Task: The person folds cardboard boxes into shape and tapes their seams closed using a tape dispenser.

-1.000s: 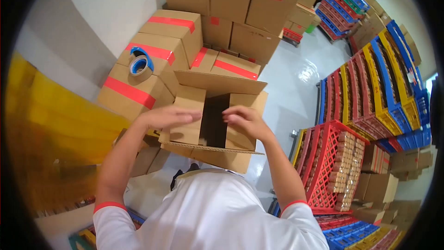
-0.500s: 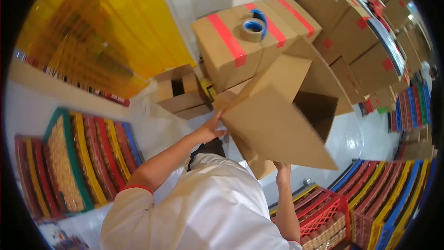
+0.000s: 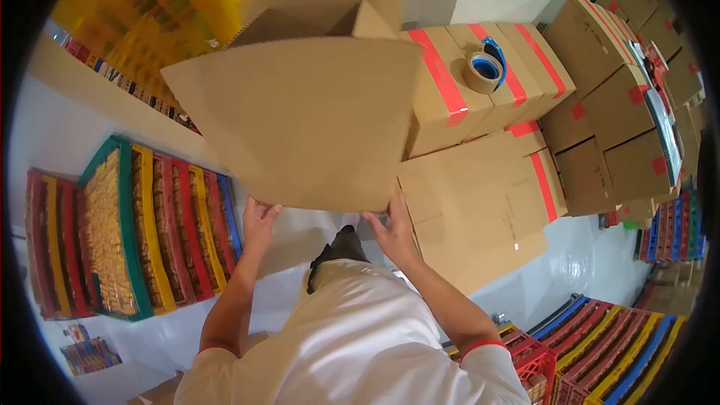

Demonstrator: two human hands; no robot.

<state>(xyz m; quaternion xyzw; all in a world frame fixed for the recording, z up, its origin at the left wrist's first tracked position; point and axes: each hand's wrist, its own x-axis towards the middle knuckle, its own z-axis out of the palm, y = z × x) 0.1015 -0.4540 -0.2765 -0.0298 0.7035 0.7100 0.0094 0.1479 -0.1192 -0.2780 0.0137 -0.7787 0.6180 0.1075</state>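
Observation:
A brown cardboard box (image 3: 300, 124) with its top flaps raised is held up in front of me, left of the taped cartons. My left hand (image 3: 260, 223) grips its near lower edge at the left. My right hand (image 3: 393, 229) grips the lower right corner, thumb inward. Most of the fingers are hidden behind the cardboard. To the right of the box, a flat cardboard sheet (image 3: 480, 217) lies low beside my right forearm. The far side and the inside bottom of the box are out of sight.
Cartons with red tape (image 3: 442, 82) stand at the back, tape rolls (image 3: 484, 69) on top. More cartons (image 3: 600, 120) are stacked at right. Stacked coloured crates stand at left (image 3: 161, 229) and lower right (image 3: 600, 345). A yellow translucent curtain (image 3: 187, 0) hangs behind the box.
The open box has moved from the right to the left and turned, with both hands on it. The flat cardboard and the taped cartons' front now show more fully.

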